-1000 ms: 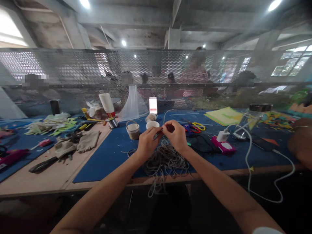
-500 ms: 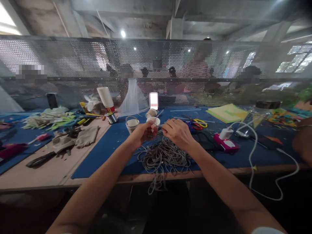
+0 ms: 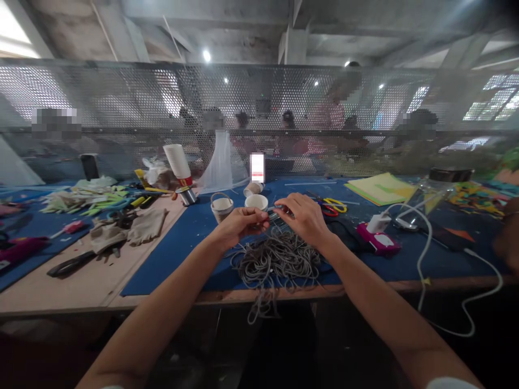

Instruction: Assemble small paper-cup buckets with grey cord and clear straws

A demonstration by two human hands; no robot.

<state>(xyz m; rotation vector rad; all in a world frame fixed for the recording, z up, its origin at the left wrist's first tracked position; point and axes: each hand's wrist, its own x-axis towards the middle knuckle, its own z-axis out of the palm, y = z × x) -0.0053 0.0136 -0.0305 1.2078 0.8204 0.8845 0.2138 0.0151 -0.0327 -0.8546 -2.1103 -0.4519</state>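
Note:
My left hand [image 3: 244,222] is closed in a pinch just in front of a white cup [image 3: 256,202]. Close by on the right, my right hand [image 3: 300,215] pinches too, fingertips bent together. A thin greyish strand [image 3: 272,209] runs between both sets of fingertips; its exact kind is too small to make out. Below the hands lies a tangled heap of grey cord [image 3: 279,259], with loops hanging over the table edge. Left of my left hand stands a cup with a looped handle [image 3: 221,207]. Another cup [image 3: 253,188] lies tipped behind the white one.
A blue mat [image 3: 170,259] covers the table. To the left are work gloves [image 3: 146,226], a stack of paper cups [image 3: 177,162] and cut strips [image 3: 83,199]. On the right are scissors [image 3: 334,206], a magenta power block [image 3: 377,239] with a white cable, a jar [image 3: 436,189] and coloured sheets [image 3: 379,189].
My hands have drawn slightly apart, the right one shifting a little to the right. The white cup's rim and the strand between my fingers now show more plainly.

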